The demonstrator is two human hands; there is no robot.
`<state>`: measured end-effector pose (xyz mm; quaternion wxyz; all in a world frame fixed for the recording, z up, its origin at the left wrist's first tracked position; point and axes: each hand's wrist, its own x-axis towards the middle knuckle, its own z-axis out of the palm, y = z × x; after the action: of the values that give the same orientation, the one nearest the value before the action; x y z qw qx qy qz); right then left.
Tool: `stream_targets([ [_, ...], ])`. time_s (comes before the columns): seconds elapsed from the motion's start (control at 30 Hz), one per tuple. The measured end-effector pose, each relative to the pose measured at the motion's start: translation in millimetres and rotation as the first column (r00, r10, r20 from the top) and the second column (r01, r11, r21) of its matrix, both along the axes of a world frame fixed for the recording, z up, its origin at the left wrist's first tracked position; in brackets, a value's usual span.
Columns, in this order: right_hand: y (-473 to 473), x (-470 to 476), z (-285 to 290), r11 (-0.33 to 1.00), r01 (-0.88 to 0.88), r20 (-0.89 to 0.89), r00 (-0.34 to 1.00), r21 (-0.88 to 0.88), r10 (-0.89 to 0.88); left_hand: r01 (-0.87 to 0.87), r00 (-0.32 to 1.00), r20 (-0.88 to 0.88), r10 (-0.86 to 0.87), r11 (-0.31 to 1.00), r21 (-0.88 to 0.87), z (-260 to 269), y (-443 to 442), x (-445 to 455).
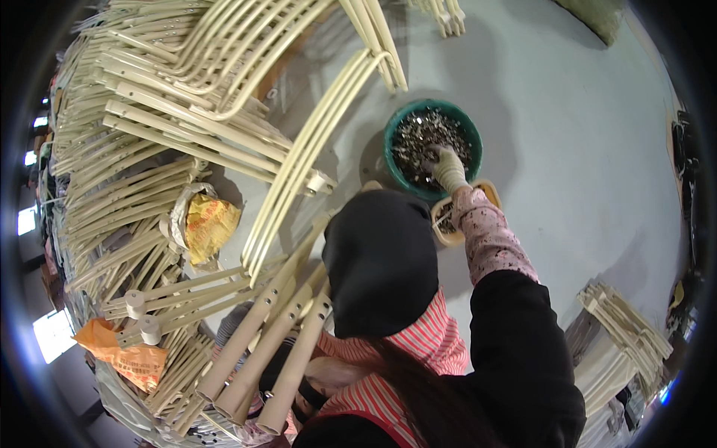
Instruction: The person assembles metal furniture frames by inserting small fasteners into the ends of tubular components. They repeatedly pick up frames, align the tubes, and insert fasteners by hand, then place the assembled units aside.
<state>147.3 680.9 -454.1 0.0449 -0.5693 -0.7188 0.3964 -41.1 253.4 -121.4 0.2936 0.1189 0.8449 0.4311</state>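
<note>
My right hand (448,168), in a pale knitted glove, reaches into a round green tub (477,154). Its fingertips are among a heap of small metal fasteners (420,131), so their grip is hidden. Under my wrist, a tan plastic container (448,238) holds more small dark parts. Several cream metal tubes (246,347) with drilled holes slant across the lower left, close to my body. A flowered sleeve (255,428) shows beneath their lower ends. My left hand is largely hidden behind these tubes; I cannot tell its grip.
Curved cream metal frames (224,61) are piled at the left. Three bent rods (313,157) lean near the tub. A yellow sack (210,224) and an orange bag (126,355) lie among the frames. More cream parts (627,325) stand at lower right on the grey floor (582,168).
</note>
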Motion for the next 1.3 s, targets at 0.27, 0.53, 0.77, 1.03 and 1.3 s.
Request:
stream_targets([
  [0.27,-74.6,99.1,15.3,0.850,0.486,-0.046,0.872,0.201,-0.488,-0.019,1.000,0.022,0.020,0.997,-0.069,-7.0,-17.9,1.0],
  [0.53,-121.5,81.6,-9.6,0.994,-0.081,0.683,0.722,-0.070,0.107,-0.059,0.998,0.020,0.063,0.986,-0.158,-7.8,-37.7,6.0],
  [0.77,-117.1,101.5,-44.2,0.949,0.261,0.252,0.944,-0.174,-0.214,-0.103,0.994,0.019,0.108,0.977,-0.186,-9.1,-54.5,9.1],
  [1.03,-128.8,128.8,-14.2,0.817,0.408,-0.186,0.839,-0.408,-0.512,-0.099,0.994,0.030,0.104,0.984,-0.145,-19.9,-66.3,13.0],
  [1.3,-115.3,142.8,40.3,0.519,0.371,-0.241,0.584,-0.770,-0.775,0.025,0.933,0.340,-0.120,0.963,0.270,-15.7,-24.2,44.3],
])
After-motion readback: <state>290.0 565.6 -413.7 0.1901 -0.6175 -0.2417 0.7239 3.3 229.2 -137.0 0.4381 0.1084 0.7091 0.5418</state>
